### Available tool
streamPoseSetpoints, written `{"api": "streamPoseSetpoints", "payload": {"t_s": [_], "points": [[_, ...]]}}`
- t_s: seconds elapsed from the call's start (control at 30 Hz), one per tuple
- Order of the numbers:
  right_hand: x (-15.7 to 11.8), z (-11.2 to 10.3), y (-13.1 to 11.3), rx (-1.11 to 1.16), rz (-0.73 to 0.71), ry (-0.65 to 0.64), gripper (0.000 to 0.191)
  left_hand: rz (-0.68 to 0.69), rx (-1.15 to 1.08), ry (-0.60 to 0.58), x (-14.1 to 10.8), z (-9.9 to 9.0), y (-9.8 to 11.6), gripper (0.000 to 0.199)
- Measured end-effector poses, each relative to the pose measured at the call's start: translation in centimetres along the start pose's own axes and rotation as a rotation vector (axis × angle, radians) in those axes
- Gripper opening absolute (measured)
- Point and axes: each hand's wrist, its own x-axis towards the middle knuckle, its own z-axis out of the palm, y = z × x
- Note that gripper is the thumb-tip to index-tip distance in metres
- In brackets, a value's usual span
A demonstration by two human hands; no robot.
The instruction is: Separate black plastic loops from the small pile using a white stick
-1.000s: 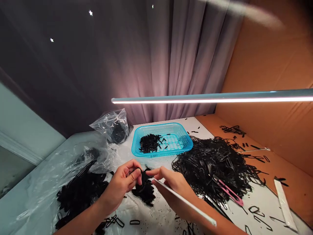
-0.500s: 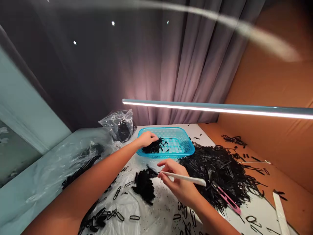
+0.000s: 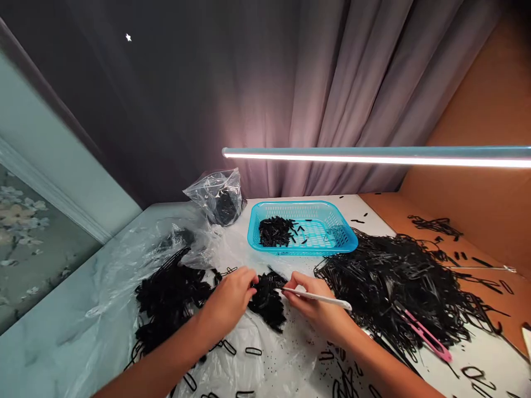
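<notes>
My right hand (image 3: 310, 298) grips a slim white-handled tool (image 3: 327, 299) like a pen, its tip pointing left at a small heap of short black pieces (image 3: 267, 304). My left hand (image 3: 234, 293) is at the left side of that heap, thumb and fingers drawn together; what they pinch, if anything, is hidden. Behind both hands stands a blue plastic basket (image 3: 302, 252) with a mound of short black pieces (image 3: 276, 231) in its left part. Black elongated loops (image 3: 253, 351) are scattered on clear plastic sheeting (image 3: 232, 376) in front.
A large tangle of black strands (image 3: 394, 276) lies at right, with a pink cutter (image 3: 427, 334) on it. At left is another black pile (image 3: 170, 301). A clear bag (image 3: 222, 196) with black contents stands at the back. A lit tube lamp (image 3: 373, 156) crosses above the table.
My left hand has come out of the basket and back to the small black heap. My right hand still holds the white tool, now closer to the heap. The view has shifted.
</notes>
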Motion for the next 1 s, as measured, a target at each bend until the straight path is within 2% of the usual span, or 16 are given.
{"api": "streamPoseSetpoints", "payload": {"t_s": [0.07,0.13,0.27,0.4,0.63,0.8,1.0], "points": [[0.3,-0.1,0.7,-0.021,0.036,0.04,0.015,-0.031,0.025,0.003,-0.8,1.2,-0.6,0.016],[0.6,-0.4,1.2,-0.023,0.052,0.083,0.017,-0.044,0.031,-0.013,-0.8,1.6,-1.1,0.022],[0.8,-0.7,1.4,0.052,0.053,0.135,0.025,-0.039,0.047,-0.043,-0.3,0.8,-1.5,0.031],[0.6,-0.2,0.3,0.171,0.02,0.105,0.027,-0.04,0.09,-0.042,-0.5,0.0,-1.8,0.029],[-0.2,1.1,-1.8,0.242,-0.12,0.164,0.007,-0.041,0.118,-0.041,-0.7,0.5,-1.5,0.023],[-0.3,1.4,-1.8,0.328,-0.099,0.116,0.005,-0.046,0.098,-0.032,-1.0,0.9,-1.0,0.013],[-0.3,1.2,-1.7,0.142,-0.172,0.172,0.008,-0.036,0.007,0.005,-0.7,0.5,-0.7,0.01]]}}
